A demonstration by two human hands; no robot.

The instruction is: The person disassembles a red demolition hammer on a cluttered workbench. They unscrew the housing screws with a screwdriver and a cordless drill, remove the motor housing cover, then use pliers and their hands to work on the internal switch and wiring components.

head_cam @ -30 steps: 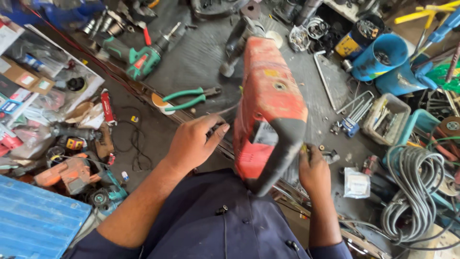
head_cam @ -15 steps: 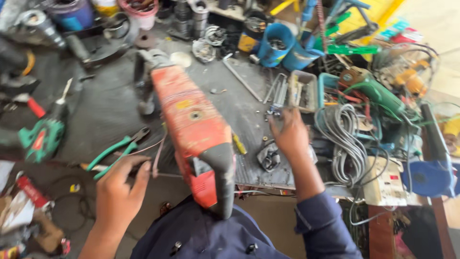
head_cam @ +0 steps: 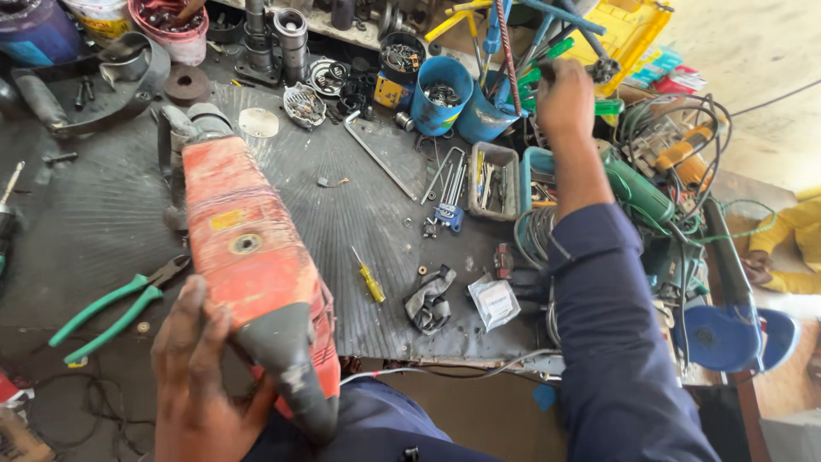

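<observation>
A big red power tool (head_cam: 250, 257) with a grey nose and dark handle lies lengthwise on the ribbed black mat (head_cam: 359, 214) of the workbench. My left hand (head_cam: 198, 376) grips its near end by the handle. My right hand (head_cam: 564, 96) is stretched out to the far right, among the green and blue tool handles (head_cam: 547, 51) standing in containers, fingers curled on one of them; which one is hard to tell. Green-handled pliers (head_cam: 111, 306) lie just left of the red tool.
A yellow screwdriver (head_cam: 370, 279), a long hex key (head_cam: 376, 158), a blue can of parts (head_cam: 443, 104), a grey tray of bits (head_cam: 493, 178), a green power tool (head_cam: 641, 192), coiled cables (head_cam: 534, 235) and a blue disc (head_cam: 718, 335) crowd the bench. Another person's yellow sleeve (head_cam: 787, 231) shows at right.
My right hand has left the bench edge and reached up and away to the tool containers at the far right. My left hand has shifted onto the red tool's near end.
</observation>
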